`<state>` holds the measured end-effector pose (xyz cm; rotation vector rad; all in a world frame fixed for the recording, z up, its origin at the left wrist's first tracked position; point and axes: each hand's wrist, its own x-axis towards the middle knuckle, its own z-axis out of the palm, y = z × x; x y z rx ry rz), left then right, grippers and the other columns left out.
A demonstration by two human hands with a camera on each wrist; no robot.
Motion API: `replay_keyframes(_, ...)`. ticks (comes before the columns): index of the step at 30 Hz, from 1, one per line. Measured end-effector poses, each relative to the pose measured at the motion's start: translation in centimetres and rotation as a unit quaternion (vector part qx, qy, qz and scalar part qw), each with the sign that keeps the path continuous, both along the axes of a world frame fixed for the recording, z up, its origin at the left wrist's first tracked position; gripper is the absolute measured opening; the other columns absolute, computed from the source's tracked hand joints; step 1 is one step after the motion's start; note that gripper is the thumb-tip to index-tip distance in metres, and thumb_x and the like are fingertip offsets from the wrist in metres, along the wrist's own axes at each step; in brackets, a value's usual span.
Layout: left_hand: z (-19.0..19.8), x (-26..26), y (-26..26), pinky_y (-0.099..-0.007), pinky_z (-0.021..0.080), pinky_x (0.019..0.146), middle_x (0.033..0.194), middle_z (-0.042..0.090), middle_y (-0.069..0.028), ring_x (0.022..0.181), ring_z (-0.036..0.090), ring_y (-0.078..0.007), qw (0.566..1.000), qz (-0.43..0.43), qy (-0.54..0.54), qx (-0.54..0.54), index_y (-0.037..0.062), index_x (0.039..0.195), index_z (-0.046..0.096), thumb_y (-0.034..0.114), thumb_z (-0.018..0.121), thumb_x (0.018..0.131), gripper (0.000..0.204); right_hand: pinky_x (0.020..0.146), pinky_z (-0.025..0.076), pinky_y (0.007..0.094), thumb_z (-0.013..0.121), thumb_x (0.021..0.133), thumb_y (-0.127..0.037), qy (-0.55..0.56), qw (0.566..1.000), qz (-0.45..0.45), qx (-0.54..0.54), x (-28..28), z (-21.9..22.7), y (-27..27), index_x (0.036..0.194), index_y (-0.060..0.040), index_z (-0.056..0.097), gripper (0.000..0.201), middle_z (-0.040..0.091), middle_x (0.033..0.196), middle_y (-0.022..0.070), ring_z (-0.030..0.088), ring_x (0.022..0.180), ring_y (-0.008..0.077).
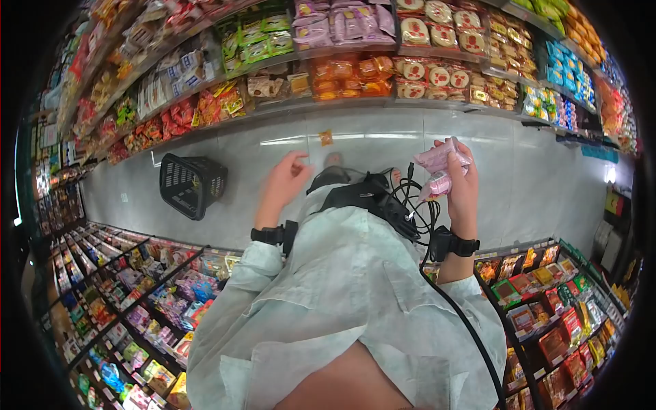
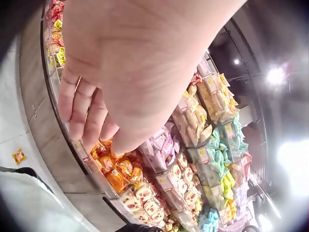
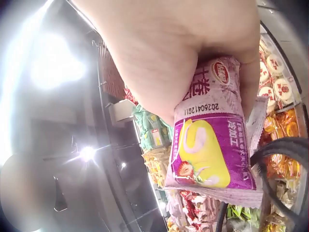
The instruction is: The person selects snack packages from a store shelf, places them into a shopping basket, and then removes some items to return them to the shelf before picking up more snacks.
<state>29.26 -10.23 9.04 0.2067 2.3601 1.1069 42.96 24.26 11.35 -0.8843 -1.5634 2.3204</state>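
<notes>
My right hand grips pink-and-purple wrapped roll cakes, held out at the right over the floor. In the right wrist view the front roll cake packet shows a yellow roll and a strawberry; the edge of another packet shows behind it. My left hand is raised at the left with nothing in it, fingers loosely bent. Seen in the left wrist view, the left hand overlaps the bin of orange-wrapped snacks on the shelf.
A black shopping basket stands on the grey floor at the left. One small orange packet lies on the floor near my feet. Snack shelves curve across the front, with more racks behind me. Black cables hang by my right wrist.
</notes>
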Motion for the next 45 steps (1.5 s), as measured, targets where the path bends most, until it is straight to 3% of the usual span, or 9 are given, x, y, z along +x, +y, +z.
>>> replay_keyframes(5,3.7,-1.2,3.9,-0.0377,0.047,0.103,0.139,0.053,-0.0150,0.124,0.055,-0.0275,0.974,-0.152,0.074,0.150,0.0104,0.148,0.044,0.026,0.082,0.082,0.078,0.097,0.052,0.0324,0.057,0.103,-0.019,0.008,0.996,0.079,0.046,-3.5,2.9,-5.7,0.133,0.0001,0.052,0.035,0.064,0.131,0.0160,0.064,0.113,0.0199)
replay_keyframes(8,7.3,-1.3,3.5,-0.0400,0.044,0.107,0.150,0.041,-0.0176,0.135,0.046,-0.0314,0.947,-0.192,0.083,0.244,0.0101,0.155,0.033,0.030,0.085,0.078,0.095,0.092,0.054,0.0313,0.059,0.103,-0.017,0.042,0.987,0.131,0.085,-6.5,3.8,-11.1,0.132,-0.0008,0.053,0.034,0.065,0.126,0.0131,0.065,0.109,0.0181)
replay_keyframes(15,6.2,-4.5,-9.0,-0.0429,0.041,0.112,0.152,0.037,-0.0210,0.138,0.044,-0.0355,0.932,-0.121,-0.045,0.339,0.0056,0.159,0.019,0.022,0.085,0.074,0.109,0.091,0.051,0.0277,0.062,0.101,-0.014,0.030,0.963,0.247,0.102,-12.6,4.4,-25.7,0.132,-0.0024,0.053,0.034,0.062,0.120,0.0071,0.060,0.108,0.0133)
replay_keyframes(19,5.0,-5.7,-13.6,-0.0414,0.042,0.110,0.150,0.038,-0.0233,0.135,0.048,-0.0352,0.957,-0.072,0.051,0.276,0.0028,0.158,0.015,0.018,0.085,0.069,0.114,0.094,0.049,0.0289,0.064,0.100,-0.018,0.010,0.923,0.350,0.159,-16.2,6.0,-32.5,0.136,-0.0022,0.047,0.043,0.058,0.123,0.0071,0.056,0.112,0.0133)
replay_keyframes(29,3.3,-3.9,-15.6,-0.0432,0.043,0.107,0.137,0.049,-0.0246,0.128,0.052,-0.0407,0.919,0.132,0.099,0.359,-0.0008,0.154,0.019,0.006,0.076,0.074,0.098,0.099,0.047,0.0322,0.070,0.095,-0.026,0.063,0.788,0.557,0.254,-20.2,7.2,-34.9,0.142,-0.0018,0.040,0.061,0.057,0.129,0.0119,0.056,0.116,0.0174)
replay_keyframes(31,3.4,-3.2,-16.5,-0.0453,0.044,0.105,0.136,0.049,-0.0235,0.125,0.051,-0.0427,0.948,0.132,0.186,0.223,0.0052,0.152,0.029,-0.001,0.071,0.073,0.089,0.102,0.047,0.0363,0.073,0.093,-0.030,0.055,0.745,0.609,0.267,-20.9,6.8,-34.3,0.144,-0.0016,0.041,0.067,0.058,0.132,0.0140,0.058,0.120,0.0225)
replay_keyframes(37,-6.4,2.2,-18.2,-0.0496,0.044,0.102,0.127,0.054,-0.0214,0.115,0.052,-0.0461,0.963,0.248,0.101,-0.018,0.0115,0.142,0.043,0.004,0.069,0.072,0.076,0.103,0.047,0.0366,0.070,0.097,-0.025,0.033,0.625,0.764,0.156,-26.0,4.2,-30.4,0.141,-0.0025,0.050,0.054,0.061,0.132,0.0142,0.060,0.121,0.0235)
replay_keyframes(42,-21.7,16.2,-19.9,-0.0572,0.047,0.093,0.112,0.061,-0.0268,0.108,0.057,-0.0507,0.935,0.315,-0.135,-0.086,0.0095,0.140,0.042,0.013,0.069,0.071,0.074,0.092,0.052,0.0321,0.065,0.099,-0.017,-0.023,0.676,0.733,0.078,-29.1,-2.8,-26.9,0.133,-0.0039,0.055,0.037,0.066,0.117,0.0085,0.064,0.107,0.0165)
replay_keyframes(45,-25.3,21.1,-19.9,-0.0576,0.048,0.095,0.116,0.062,-0.0290,0.107,0.059,-0.0513,0.904,0.311,-0.272,-0.114,0.0098,0.141,0.040,0.020,0.076,0.067,0.084,0.086,0.052,0.0288,0.064,0.099,-0.014,-0.095,0.685,0.715,0.104,-30.9,-13.8,-25.8,0.129,-0.0040,0.056,0.033,0.065,0.104,0.0065,0.065,0.095,0.0138)
